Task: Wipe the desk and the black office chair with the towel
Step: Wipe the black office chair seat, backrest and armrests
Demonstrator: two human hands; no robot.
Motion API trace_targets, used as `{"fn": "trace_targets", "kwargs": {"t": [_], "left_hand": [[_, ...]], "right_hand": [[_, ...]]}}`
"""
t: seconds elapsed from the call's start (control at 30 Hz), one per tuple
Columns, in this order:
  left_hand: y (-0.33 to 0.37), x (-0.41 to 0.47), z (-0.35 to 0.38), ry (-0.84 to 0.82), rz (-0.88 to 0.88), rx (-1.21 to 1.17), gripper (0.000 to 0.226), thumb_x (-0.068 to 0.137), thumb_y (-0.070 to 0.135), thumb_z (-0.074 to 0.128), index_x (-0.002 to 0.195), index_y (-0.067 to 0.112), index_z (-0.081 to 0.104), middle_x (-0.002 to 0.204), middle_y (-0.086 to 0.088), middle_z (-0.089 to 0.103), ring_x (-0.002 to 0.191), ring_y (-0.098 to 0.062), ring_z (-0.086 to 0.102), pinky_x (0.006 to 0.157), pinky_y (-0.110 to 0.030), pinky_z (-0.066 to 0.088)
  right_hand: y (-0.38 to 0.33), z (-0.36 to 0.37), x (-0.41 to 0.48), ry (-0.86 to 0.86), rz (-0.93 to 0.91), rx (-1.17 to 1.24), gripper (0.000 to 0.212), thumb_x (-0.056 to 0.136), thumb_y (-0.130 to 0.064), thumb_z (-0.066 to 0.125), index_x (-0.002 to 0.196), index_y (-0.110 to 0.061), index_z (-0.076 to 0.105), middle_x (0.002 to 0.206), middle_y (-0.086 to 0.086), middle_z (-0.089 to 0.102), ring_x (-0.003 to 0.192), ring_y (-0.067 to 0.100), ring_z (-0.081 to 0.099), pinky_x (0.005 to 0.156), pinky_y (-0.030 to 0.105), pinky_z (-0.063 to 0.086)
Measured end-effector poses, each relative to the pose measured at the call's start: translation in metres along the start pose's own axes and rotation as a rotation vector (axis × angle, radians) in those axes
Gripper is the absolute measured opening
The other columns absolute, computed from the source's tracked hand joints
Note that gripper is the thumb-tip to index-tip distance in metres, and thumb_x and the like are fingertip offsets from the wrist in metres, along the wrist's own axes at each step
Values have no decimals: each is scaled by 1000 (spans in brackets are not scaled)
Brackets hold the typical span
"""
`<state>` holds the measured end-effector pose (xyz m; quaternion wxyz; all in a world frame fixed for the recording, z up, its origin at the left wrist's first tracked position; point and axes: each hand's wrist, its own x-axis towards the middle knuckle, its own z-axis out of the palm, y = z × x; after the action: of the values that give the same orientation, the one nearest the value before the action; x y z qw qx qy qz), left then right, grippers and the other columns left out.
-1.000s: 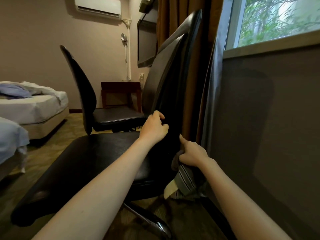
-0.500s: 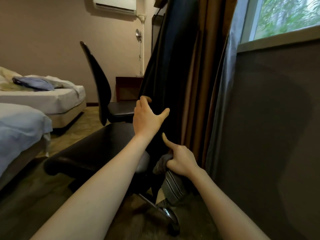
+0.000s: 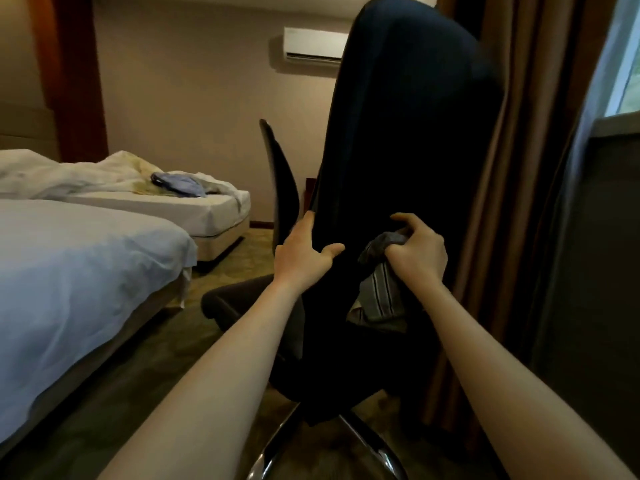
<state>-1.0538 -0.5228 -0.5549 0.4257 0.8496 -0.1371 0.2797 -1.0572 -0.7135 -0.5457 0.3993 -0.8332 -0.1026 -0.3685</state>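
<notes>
The black office chair (image 3: 408, 133) stands right in front of me with the rear of its tall backrest facing the camera. My left hand (image 3: 304, 254) grips the backrest's left edge, fingers wrapped round the far side and thumb on the near face. My right hand (image 3: 415, 251) holds a bunched grey striped towel (image 3: 381, 289) against the lower back of the backrest; the towel's loose end hangs down below my fist. The seat (image 3: 242, 299) shows as a dark edge low at the left. The desk is hidden behind the chair.
A second black chair (image 3: 280, 181) stands behind, to the left. Two beds with white sheets (image 3: 86, 271) fill the left side. Brown curtains (image 3: 519, 168) and a dark wall under a window close off the right. The chair's chrome base legs (image 3: 374, 441) spread over the floor below.
The chair has swung round, so I now face the back of its backrest instead of its side. My left hand shifted on the edge; my right hand with the towel moved up onto the backrest's rear.
</notes>
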Motion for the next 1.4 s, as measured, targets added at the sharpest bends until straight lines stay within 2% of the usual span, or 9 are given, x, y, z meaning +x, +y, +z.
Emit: {"fn": "trace_targets", "kwargs": {"t": [0.1,0.23,0.37,0.57,0.8,0.97,1.1,1.23,1.4], "left_hand": [[-10,2,-12,-39,-21,-87,63,84,37,66,139,24,36,138,4,47,128,-19,45,105,-46,39],[-23,3,-28,-85,-52,-162,73,83,36,68,144,21,31,143,1,43,132,-20,42,109,-41,37],[-38,8,-46,-124,-9,-194,68,86,28,67,144,19,31,142,0,43,132,-18,40,100,-22,32],[-74,28,-77,-205,-37,-286,82,83,27,69,149,13,21,152,-4,29,140,-21,28,112,-33,26],[-101,61,-132,-432,-101,-295,74,82,12,70,145,14,30,144,-4,41,134,-21,37,106,-30,32],[-116,89,-167,-595,-223,-154,75,80,15,73,143,16,33,138,-4,47,130,-22,42,98,-28,37],[-102,109,-200,-720,-322,-41,63,84,17,68,139,10,38,135,-11,49,126,-28,45,104,-39,39],[-73,137,-242,-603,-454,-159,61,86,18,66,139,7,37,136,-14,49,128,-30,44,107,-46,37],[-19,175,-281,-412,-455,-78,74,84,30,68,143,8,29,144,-11,38,133,-28,37,109,-44,35]], "right_hand": [[-8,9,-4,5,-55,-21,43,84,-8,60,126,-19,57,106,4,66,99,24,60,82,41,51],[-22,22,-11,18,-80,-115,40,84,-7,59,123,-17,61,110,6,66,103,24,58,78,33,46],[-39,44,-13,83,-63,-166,32,87,-10,56,118,-14,64,112,7,65,105,26,57,80,37,47],[-67,77,-7,110,-68,-287,24,87,-10,56,108,-10,68,106,10,65,100,30,56,72,32,39],[-114,106,13,-94,-79,-444,46,75,-30,39,100,-7,69,98,12,64,94,32,54,65,26,26],[-148,134,20,-200,25,-439,40,75,-30,43,93,-7,70,90,11,65,89,33,58,63,25,30],[-166,153,30,-385,121,-501,31,88,-31,49,104,-12,67,98,9,64,96,28,56,63,25,31],[-198,149,57,-585,148,-564,28,92,-28,53,116,-15,62,105,8,63,104,25,54,66,27,39],[-258,115,108,-585,124,-534,32,91,-26,54,121,-16,58,113,7,57,113,26,47,75,32,45]]}}
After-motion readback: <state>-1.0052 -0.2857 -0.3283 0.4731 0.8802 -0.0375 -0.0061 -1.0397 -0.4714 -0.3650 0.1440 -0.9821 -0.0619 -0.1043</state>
